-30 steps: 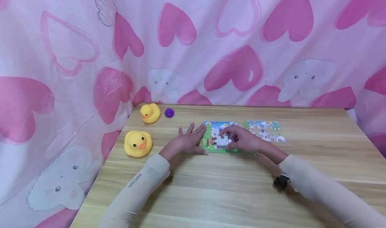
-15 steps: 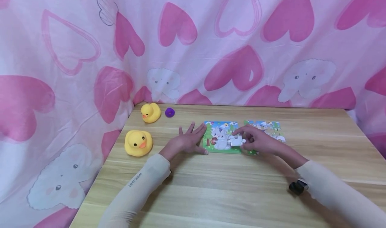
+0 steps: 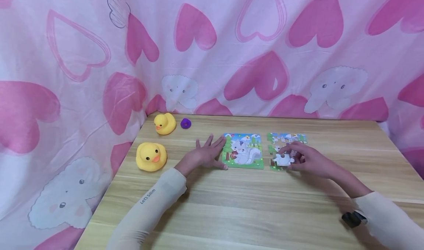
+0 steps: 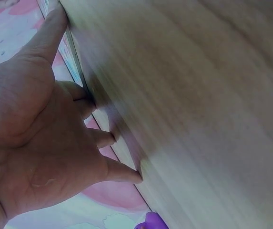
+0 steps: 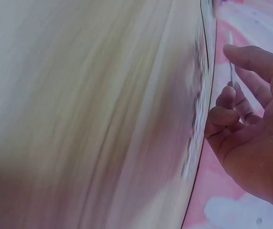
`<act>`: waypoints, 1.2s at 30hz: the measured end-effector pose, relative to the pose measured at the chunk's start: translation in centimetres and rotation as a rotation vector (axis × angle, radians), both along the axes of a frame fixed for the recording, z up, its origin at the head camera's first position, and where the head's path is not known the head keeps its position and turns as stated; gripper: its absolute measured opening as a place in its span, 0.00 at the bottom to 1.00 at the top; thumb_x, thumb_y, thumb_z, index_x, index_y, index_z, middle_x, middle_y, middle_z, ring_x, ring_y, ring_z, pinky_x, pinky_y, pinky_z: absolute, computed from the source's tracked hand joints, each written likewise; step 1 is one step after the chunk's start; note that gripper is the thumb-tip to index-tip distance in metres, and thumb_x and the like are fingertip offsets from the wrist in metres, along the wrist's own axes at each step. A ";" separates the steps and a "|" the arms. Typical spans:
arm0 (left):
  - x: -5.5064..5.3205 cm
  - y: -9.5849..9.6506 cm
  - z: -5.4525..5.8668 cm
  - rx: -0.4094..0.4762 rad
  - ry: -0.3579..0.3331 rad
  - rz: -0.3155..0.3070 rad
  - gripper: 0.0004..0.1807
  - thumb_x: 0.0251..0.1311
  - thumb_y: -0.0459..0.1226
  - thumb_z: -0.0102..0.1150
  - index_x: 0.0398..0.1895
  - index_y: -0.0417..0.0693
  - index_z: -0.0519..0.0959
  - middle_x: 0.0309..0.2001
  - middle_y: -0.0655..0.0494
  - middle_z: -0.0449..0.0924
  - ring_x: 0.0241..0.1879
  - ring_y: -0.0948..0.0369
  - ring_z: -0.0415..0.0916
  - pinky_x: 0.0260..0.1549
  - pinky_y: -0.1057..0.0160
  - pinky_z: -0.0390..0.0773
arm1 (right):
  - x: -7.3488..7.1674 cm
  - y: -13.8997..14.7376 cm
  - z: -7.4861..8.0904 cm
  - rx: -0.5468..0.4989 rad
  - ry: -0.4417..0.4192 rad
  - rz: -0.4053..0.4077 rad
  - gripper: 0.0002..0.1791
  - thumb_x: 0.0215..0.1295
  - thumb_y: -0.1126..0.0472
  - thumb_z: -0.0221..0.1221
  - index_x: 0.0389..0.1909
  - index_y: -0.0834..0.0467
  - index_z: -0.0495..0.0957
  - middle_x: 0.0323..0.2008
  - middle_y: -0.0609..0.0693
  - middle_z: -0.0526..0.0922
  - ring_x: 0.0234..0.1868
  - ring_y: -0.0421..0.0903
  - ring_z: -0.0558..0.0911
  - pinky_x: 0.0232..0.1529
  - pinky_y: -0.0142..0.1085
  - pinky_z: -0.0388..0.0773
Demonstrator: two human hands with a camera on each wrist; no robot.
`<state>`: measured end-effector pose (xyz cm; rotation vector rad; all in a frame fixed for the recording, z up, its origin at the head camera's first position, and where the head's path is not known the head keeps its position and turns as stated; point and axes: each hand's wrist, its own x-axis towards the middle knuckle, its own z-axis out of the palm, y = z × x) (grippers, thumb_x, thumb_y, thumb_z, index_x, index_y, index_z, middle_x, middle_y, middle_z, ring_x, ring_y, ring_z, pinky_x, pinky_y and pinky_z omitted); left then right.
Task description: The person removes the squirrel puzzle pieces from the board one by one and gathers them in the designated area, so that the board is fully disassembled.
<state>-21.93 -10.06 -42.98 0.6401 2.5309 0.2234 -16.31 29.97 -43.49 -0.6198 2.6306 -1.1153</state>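
Note:
My left hand [image 3: 206, 155] rests on the table with spread, straight fingers, its fingertips and thumb at the left edge of a square picture card [image 3: 243, 152]. The card shows a white-grey squirrel on a green and blue ground. My right hand [image 3: 311, 159] pinches a white puzzle piece [image 3: 282, 160] between thumb and fingers. It holds the piece over the lower left part of a partly joined jigsaw puzzle [image 3: 287, 137], which lies to the right of the card. In the right wrist view the puzzle piece [image 5: 232, 62] appears edge-on, raised above the table. The hand hides part of the puzzle.
Two yellow rubber ducks, a front one [image 3: 151, 157] and a back one [image 3: 165, 124], stand at the table's left side. Beside the back one is a small purple duck-like toy [image 3: 186, 123]. A pink heart-patterned curtain [image 3: 198, 66] hangs along the wooden table's [image 3: 232, 213] back edge.
My right hand has carried the puzzle piece rightward from over the squirrel card to over the jigsaw puzzle, uncovering the card. The left hand has stayed in place.

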 end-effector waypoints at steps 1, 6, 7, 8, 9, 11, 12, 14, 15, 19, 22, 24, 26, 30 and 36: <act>0.0 0.0 0.0 -0.001 -0.001 -0.001 0.62 0.63 0.69 0.61 0.88 0.61 0.34 0.88 0.65 0.25 0.87 0.44 0.21 0.76 0.21 0.27 | 0.2 0.4 0.0 0.021 0.012 -0.005 0.27 0.61 0.63 0.75 0.61 0.46 0.81 0.46 0.49 0.76 0.35 0.42 0.76 0.32 0.30 0.77; 0.1 0.0 0.1 -0.008 0.000 -0.004 0.62 0.64 0.70 0.60 0.88 0.62 0.34 0.88 0.65 0.24 0.87 0.44 0.21 0.76 0.21 0.27 | 0.7 2.0 0.0 0.085 0.060 -0.018 0.28 0.58 0.67 0.76 0.60 0.48 0.82 0.43 0.50 0.76 0.33 0.40 0.74 0.32 0.30 0.75; 0.1 0.0 0.1 -0.008 -0.001 -0.005 0.62 0.64 0.69 0.60 0.88 0.62 0.34 0.88 0.65 0.24 0.87 0.44 0.21 0.76 0.21 0.27 | 0.7 2.2 -0.1 0.085 0.063 -0.016 0.28 0.57 0.68 0.75 0.59 0.49 0.83 0.43 0.50 0.76 0.33 0.40 0.74 0.31 0.30 0.75; 0.0 -0.1 0.1 -0.008 0.000 -0.004 0.62 0.64 0.69 0.60 0.88 0.62 0.34 0.88 0.65 0.24 0.87 0.44 0.21 0.76 0.21 0.27 | 0.7 2.3 -0.1 0.082 0.066 -0.013 0.28 0.57 0.69 0.75 0.59 0.49 0.83 0.43 0.50 0.76 0.33 0.40 0.74 0.31 0.30 0.75; 0.0 -0.1 0.1 -0.008 0.001 -0.003 0.62 0.64 0.69 0.61 0.88 0.61 0.34 0.88 0.65 0.24 0.87 0.44 0.21 0.76 0.21 0.27 | 0.7 2.4 -0.2 0.080 0.069 -0.009 0.28 0.57 0.70 0.75 0.59 0.49 0.83 0.43 0.51 0.76 0.33 0.41 0.74 0.31 0.30 0.75; 0.0 -0.1 0.1 -0.007 0.008 -0.006 0.62 0.64 0.69 0.61 0.88 0.61 0.34 0.88 0.64 0.25 0.87 0.44 0.21 0.76 0.21 0.28 | 0.7 2.7 -0.3 0.080 0.072 -0.003 0.28 0.57 0.70 0.75 0.59 0.49 0.83 0.43 0.51 0.76 0.33 0.41 0.73 0.31 0.29 0.74; 0.0 -0.1 0.1 -0.007 0.012 -0.008 0.62 0.64 0.69 0.61 0.88 0.60 0.35 0.88 0.64 0.25 0.87 0.43 0.22 0.76 0.21 0.28 | 0.8 2.8 -0.4 0.079 0.072 -0.001 0.28 0.57 0.70 0.75 0.59 0.49 0.84 0.43 0.51 0.75 0.33 0.42 0.73 0.31 0.29 0.74; 0.0 -0.1 0.0 -0.005 0.017 -0.010 0.62 0.64 0.69 0.61 0.88 0.60 0.35 0.88 0.63 0.25 0.87 0.43 0.22 0.76 0.21 0.29 | 0.8 2.9 -0.4 0.083 0.073 0.001 0.28 0.57 0.70 0.75 0.58 0.49 0.84 0.43 0.51 0.76 0.33 0.43 0.73 0.30 0.29 0.74; 0.0 -0.1 0.0 -0.005 0.018 -0.009 0.62 0.64 0.69 0.61 0.88 0.60 0.35 0.88 0.63 0.26 0.87 0.44 0.22 0.76 0.21 0.29 | 0.8 3.0 -0.5 0.085 0.071 0.004 0.28 0.57 0.70 0.75 0.59 0.49 0.84 0.44 0.50 0.76 0.34 0.43 0.73 0.30 0.29 0.74; 0.1 0.0 0.0 -0.004 0.012 0.001 0.62 0.63 0.69 0.61 0.88 0.60 0.35 0.88 0.64 0.26 0.87 0.44 0.22 0.76 0.22 0.28 | 0.7 3.1 -0.5 0.093 0.059 0.021 0.28 0.57 0.68 0.76 0.59 0.49 0.85 0.45 0.50 0.77 0.35 0.43 0.73 0.31 0.29 0.74; 0.1 0.1 0.1 -0.005 0.005 0.005 0.62 0.63 0.68 0.62 0.88 0.60 0.35 0.88 0.64 0.26 0.87 0.44 0.21 0.76 0.22 0.27 | 0.6 3.1 -0.6 0.099 0.046 0.030 0.28 0.58 0.68 0.76 0.60 0.48 0.84 0.46 0.49 0.77 0.36 0.43 0.73 0.32 0.29 0.75; 0.2 0.1 0.2 -0.008 0.005 0.004 0.63 0.64 0.68 0.62 0.88 0.60 0.35 0.88 0.64 0.26 0.87 0.44 0.21 0.76 0.22 0.27 | 0.6 3.1 -0.7 0.112 0.040 0.029 0.29 0.58 0.68 0.76 0.60 0.48 0.85 0.46 0.49 0.77 0.36 0.43 0.73 0.32 0.29 0.75; 0.2 0.2 0.2 -0.010 0.005 0.005 0.62 0.64 0.68 0.62 0.88 0.60 0.35 0.88 0.64 0.26 0.87 0.44 0.22 0.76 0.22 0.28 | 0.5 3.1 -0.7 0.125 0.033 0.025 0.29 0.58 0.67 0.76 0.60 0.47 0.85 0.46 0.49 0.78 0.36 0.42 0.73 0.32 0.29 0.75; 0.2 0.2 0.2 -0.015 0.010 0.009 0.62 0.63 0.68 0.62 0.88 0.60 0.36 0.88 0.64 0.27 0.87 0.44 0.22 0.77 0.22 0.28 | 0.5 3.0 -0.6 0.144 0.033 0.021 0.29 0.57 0.66 0.76 0.61 0.48 0.84 0.46 0.49 0.78 0.37 0.41 0.73 0.33 0.28 0.74; 0.2 0.2 0.2 -0.016 0.010 0.003 0.63 0.63 0.68 0.63 0.88 0.60 0.35 0.88 0.64 0.26 0.87 0.44 0.22 0.76 0.22 0.28 | 0.4 2.6 -0.4 0.131 0.057 0.025 0.29 0.57 0.64 0.77 0.61 0.49 0.84 0.46 0.50 0.80 0.35 0.42 0.74 0.33 0.29 0.76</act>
